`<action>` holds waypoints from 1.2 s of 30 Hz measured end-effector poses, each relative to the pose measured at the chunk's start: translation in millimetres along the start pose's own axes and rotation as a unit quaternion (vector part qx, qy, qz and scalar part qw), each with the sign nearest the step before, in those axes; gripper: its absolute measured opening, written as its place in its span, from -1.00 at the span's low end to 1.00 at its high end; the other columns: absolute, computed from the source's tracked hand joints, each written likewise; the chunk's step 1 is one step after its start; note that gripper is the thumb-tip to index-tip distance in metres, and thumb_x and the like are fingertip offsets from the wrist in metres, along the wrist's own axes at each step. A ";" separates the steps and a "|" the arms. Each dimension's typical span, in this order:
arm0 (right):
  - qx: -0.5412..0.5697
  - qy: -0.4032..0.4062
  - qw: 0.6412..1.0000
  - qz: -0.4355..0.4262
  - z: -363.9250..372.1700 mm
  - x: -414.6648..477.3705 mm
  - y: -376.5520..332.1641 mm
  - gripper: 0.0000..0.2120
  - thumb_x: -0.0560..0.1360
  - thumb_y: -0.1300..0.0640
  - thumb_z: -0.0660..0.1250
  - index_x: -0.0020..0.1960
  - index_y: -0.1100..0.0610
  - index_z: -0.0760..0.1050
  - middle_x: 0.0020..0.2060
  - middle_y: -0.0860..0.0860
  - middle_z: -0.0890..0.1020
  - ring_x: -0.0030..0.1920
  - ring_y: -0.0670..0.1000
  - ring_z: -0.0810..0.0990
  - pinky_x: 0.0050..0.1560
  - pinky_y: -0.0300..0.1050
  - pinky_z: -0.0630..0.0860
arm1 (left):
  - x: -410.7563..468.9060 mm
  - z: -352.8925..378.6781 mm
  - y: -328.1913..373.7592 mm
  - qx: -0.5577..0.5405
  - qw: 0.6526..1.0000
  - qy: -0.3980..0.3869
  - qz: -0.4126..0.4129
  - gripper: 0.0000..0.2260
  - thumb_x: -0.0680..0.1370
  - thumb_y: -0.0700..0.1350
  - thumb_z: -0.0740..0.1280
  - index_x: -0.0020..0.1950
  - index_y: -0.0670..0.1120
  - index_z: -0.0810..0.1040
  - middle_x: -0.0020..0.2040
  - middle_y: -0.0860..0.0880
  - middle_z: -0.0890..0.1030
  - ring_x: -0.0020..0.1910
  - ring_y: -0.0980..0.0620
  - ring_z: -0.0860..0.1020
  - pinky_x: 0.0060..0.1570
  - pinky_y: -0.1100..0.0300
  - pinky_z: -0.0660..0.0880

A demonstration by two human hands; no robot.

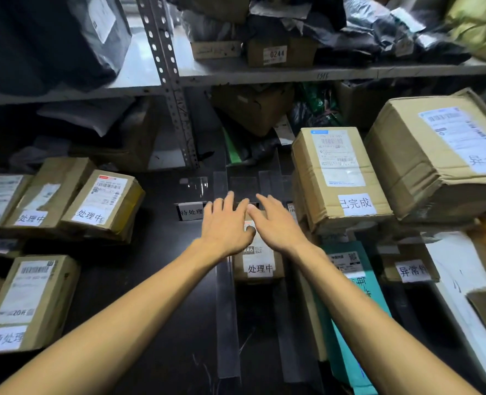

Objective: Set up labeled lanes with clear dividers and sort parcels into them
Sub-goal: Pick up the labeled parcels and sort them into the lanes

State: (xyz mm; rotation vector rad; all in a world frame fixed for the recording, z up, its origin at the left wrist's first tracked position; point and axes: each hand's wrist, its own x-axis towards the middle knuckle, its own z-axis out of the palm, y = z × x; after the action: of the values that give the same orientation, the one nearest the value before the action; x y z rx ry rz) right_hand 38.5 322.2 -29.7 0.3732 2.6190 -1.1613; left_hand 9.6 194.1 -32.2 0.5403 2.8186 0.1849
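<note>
A small cardboard parcel with a white 处理中 label lies on the dark table between two clear dividers, the left one and the right one. My left hand and my right hand are stretched side by side over its far end, fingers straight and spread. The left thumb touches the parcel's top. A small upright lane label reading 待处理 stands just left of my left hand. More clear divider pieces stand beyond my fingertips.
Labelled boxes sit at the left, front left and right, with a large box at far right. A teal mailer lies right of the lane. A metal shelf post and stacked bags stand behind.
</note>
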 end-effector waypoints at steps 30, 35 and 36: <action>-0.109 -0.174 0.906 -0.371 221.4 -176.4 -290.3 -0.51 0.64 -0.11 0.17 0.49 0.08 0.36 0.42 0.08 0.48 0.41 0.14 0.42 0.43 0.07 0.33 | -364.4 -65.0 -269.9 -0.099 0.911 0.165 -0.364 -0.45 0.53 0.07 0.23 0.52 0.17 0.21 0.55 -0.01 0.22 0.46 -0.13 0.24 0.39 -0.03 0.18; -0.128 -0.180 0.915 -0.338 279.5 -175.1 -314.2 -0.49 0.62 -0.09 0.20 0.50 0.11 0.34 0.42 0.13 0.47 0.41 0.18 0.43 0.41 0.05 0.34 | -382.5 -50.9 -336.4 -0.110 0.914 0.133 -0.367 -0.42 0.53 0.08 0.25 0.55 0.13 0.18 0.54 -0.01 0.22 0.45 -0.13 0.24 0.38 -0.02 0.19; -0.133 -0.179 0.917 -0.331 288.4 -174.8 -315.1 -0.48 0.61 -0.09 0.21 0.50 0.11 0.34 0.43 0.13 0.47 0.41 0.17 0.42 0.41 0.04 0.34 | -384.1 -46.9 -346.7 -0.111 0.914 0.128 -0.368 -0.41 0.53 0.09 0.26 0.55 0.12 0.18 0.54 -0.02 0.23 0.45 -0.14 0.24 0.38 -0.03 0.19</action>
State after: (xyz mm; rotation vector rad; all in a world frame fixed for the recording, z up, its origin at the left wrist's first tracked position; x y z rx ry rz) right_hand 133.5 -121.2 56.0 -0.7666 2.5609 -0.8881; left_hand 220.8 -274.6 42.4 -0.6423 2.9592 0.4331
